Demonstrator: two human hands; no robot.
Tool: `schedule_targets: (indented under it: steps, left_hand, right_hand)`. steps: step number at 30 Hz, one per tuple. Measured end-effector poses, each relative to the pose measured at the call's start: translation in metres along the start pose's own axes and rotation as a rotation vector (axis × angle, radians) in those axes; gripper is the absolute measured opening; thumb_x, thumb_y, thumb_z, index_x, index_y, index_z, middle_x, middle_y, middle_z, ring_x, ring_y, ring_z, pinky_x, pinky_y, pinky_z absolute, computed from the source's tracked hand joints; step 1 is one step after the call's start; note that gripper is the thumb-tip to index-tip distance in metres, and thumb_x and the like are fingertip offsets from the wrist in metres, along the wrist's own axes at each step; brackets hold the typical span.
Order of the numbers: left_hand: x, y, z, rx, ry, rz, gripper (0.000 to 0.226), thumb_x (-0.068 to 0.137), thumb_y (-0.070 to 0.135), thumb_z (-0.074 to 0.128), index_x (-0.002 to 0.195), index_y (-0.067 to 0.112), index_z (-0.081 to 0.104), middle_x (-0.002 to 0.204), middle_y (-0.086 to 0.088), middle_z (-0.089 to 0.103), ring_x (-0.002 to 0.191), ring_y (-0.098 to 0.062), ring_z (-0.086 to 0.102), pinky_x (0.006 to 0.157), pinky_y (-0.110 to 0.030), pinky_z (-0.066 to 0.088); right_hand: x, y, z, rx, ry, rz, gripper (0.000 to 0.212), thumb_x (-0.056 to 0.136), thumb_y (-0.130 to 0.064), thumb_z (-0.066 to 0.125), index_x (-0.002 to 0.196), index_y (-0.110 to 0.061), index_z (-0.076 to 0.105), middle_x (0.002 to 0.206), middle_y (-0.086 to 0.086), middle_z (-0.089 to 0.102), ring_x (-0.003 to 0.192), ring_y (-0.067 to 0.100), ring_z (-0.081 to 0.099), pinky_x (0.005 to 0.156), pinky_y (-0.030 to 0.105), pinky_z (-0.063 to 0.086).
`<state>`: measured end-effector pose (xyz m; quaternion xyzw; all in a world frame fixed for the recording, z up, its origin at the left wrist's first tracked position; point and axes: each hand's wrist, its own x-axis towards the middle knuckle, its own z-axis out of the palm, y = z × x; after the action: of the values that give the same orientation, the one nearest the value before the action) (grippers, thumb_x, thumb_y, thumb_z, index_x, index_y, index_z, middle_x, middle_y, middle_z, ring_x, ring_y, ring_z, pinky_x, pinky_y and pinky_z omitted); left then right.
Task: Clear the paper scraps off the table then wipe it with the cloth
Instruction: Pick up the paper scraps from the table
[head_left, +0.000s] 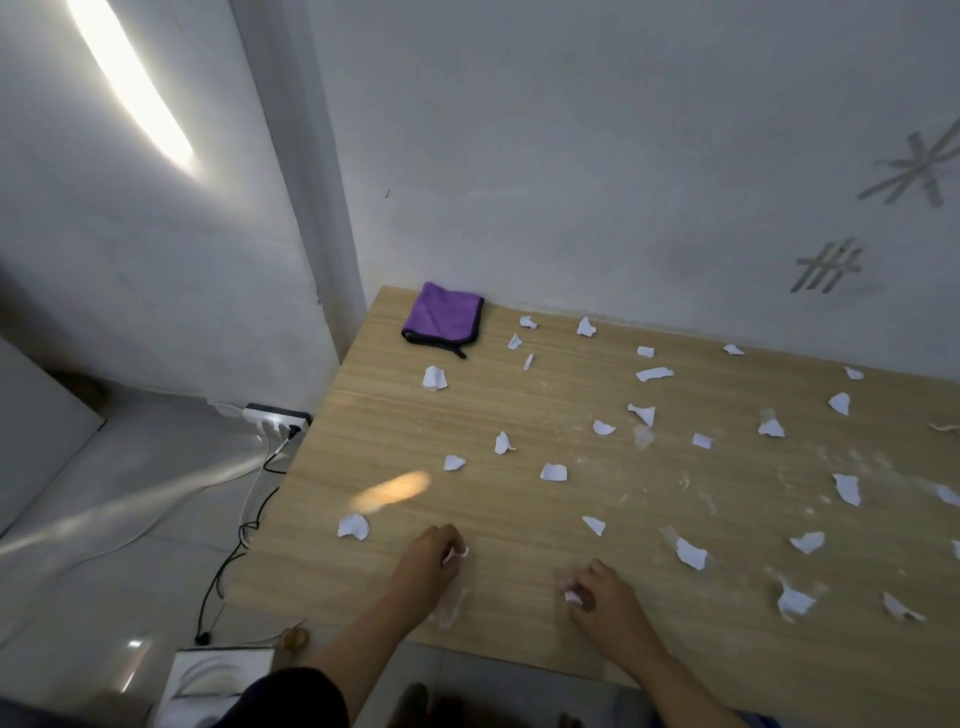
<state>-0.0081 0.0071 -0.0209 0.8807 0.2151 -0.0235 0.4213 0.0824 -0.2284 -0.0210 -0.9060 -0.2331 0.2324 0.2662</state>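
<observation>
Pale floor (130, 467) fills the left, with a power strip (278, 415) by the wall (571, 156) and cables (249, 519) trailing from it. Right of that stands the wooden surface (363, 405), pushed against the white wall. A folded purple cloth (442, 318) lies on its far left corner, close to the wall and well apart from both hands. Near the front edge the left hand (428, 561) is down at the wood, its fingers (447, 535) curled and pinching a white scrap (457, 554). Just to its right, the right hand (602, 590) is also down at the wood, its fingers (589, 571) curled round a crumpled scrap (573, 596). Many loose scraps (554, 472) lie scattered over the surface, from beside the cloth to the right edge of view, among pale smears. Grey tape marks (826, 267) show on the wall at the far right.
</observation>
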Motion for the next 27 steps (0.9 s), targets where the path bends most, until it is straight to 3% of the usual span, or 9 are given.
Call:
schedule_targets:
  steps: [2,5,10,13,16,19,22,25,27]
  left_hand:
    - [-0.001,-0.001,-0.003,-0.05,0.003,-0.049,0.01,0.087,0.018,0.059,0.097,0.018,0.055,0.075,0.008,0.053,0.07,-0.009,0.051,0.062,-0.02,0.038]
    - [0.002,-0.008,-0.005,-0.051,0.049,-0.08,0.02,0.091,0.018,0.053,0.11,0.012,0.058,0.093,-0.002,0.055,0.09,-0.019,0.057,0.073,-0.021,0.036]
    - [0.007,-0.016,-0.021,-0.05,0.189,-0.065,0.012,0.087,0.011,0.059,0.09,0.009,0.071,0.078,0.006,0.052,0.085,-0.016,0.052,0.073,-0.02,0.031]
    - [0.013,-0.02,-0.037,0.053,0.359,-0.029,0.009,0.08,0.009,0.068,0.082,0.015,0.074,0.076,0.0,0.059,0.082,-0.019,0.048,0.07,-0.024,0.032]
    - [0.017,-0.03,-0.051,0.196,0.484,-0.074,0.006,0.073,0.019,0.075,0.075,0.024,0.075,0.08,-0.005,0.064,0.075,-0.03,0.053,0.061,-0.034,0.043]
    - [0.016,-0.04,-0.057,0.283,0.493,-0.193,0.008,0.068,0.02,0.079,0.072,0.022,0.073,0.093,-0.01,0.068,0.083,-0.036,0.058,0.071,-0.038,0.044]
    - [0.011,-0.045,-0.054,0.317,0.437,-0.254,0.006,0.07,0.014,0.077,0.071,0.016,0.072,0.089,-0.01,0.071,0.092,-0.034,0.061,0.08,-0.033,0.027]
    - [0.011,-0.055,-0.051,0.24,0.395,-0.292,0.003,0.076,0.011,0.07,0.079,0.012,0.071,0.098,-0.009,0.067,0.102,-0.032,0.054,0.082,-0.029,0.022]
    - [0.013,-0.059,-0.051,0.161,0.401,-0.307,0.009,0.077,0.006,0.068,0.079,0.014,0.072,0.1,-0.008,0.06,0.099,-0.03,0.052,0.08,-0.024,0.025]
  right_hand:
    - [0.008,-0.007,0.0,-0.012,-0.004,-0.021,0.012,0.082,-0.002,0.057,0.085,-0.01,0.067,0.078,-0.014,0.044,0.075,0.0,0.044,0.066,0.007,0.033]
    - [0.026,-0.023,0.002,-0.022,0.022,-0.05,0.012,0.085,-0.004,0.056,0.078,-0.014,0.058,0.074,-0.011,0.043,0.07,0.001,0.042,0.063,0.012,0.032]
    - [0.067,-0.063,0.008,-0.001,0.048,-0.071,0.014,0.091,-0.008,0.051,0.088,0.0,0.063,0.078,-0.005,0.044,0.078,0.013,0.042,0.065,0.019,0.029]
    - [0.094,-0.095,0.012,0.004,0.049,-0.134,0.017,0.089,-0.006,0.048,0.086,-0.004,0.064,0.086,0.002,0.051,0.091,0.018,0.044,0.077,0.027,0.036]
    - [0.118,-0.123,0.014,-0.057,0.015,-0.205,0.019,0.088,-0.007,0.042,0.085,-0.01,0.061,0.089,-0.002,0.049,0.095,0.016,0.04,0.081,0.028,0.037]
    - [0.139,-0.139,0.022,-0.09,-0.118,-0.275,0.017,0.089,-0.004,0.041,0.086,-0.015,0.054,0.124,0.004,0.05,0.119,0.022,0.039,0.092,0.031,0.037]
    - [0.153,-0.147,0.031,-0.125,-0.221,-0.283,0.016,0.09,-0.005,0.041,0.09,-0.009,0.057,0.15,0.005,0.029,0.138,0.025,0.023,0.107,0.037,0.03]
    - [0.152,-0.144,0.042,-0.154,-0.224,-0.278,0.02,0.087,-0.005,0.039,0.089,-0.007,0.059,0.121,0.01,0.054,0.119,0.026,0.042,0.09,0.035,0.041]
    - [0.15,-0.133,0.052,-0.178,-0.17,-0.312,0.036,0.088,-0.013,0.024,0.088,-0.005,0.059,0.104,0.012,0.056,0.106,0.029,0.046,0.081,0.037,0.042]
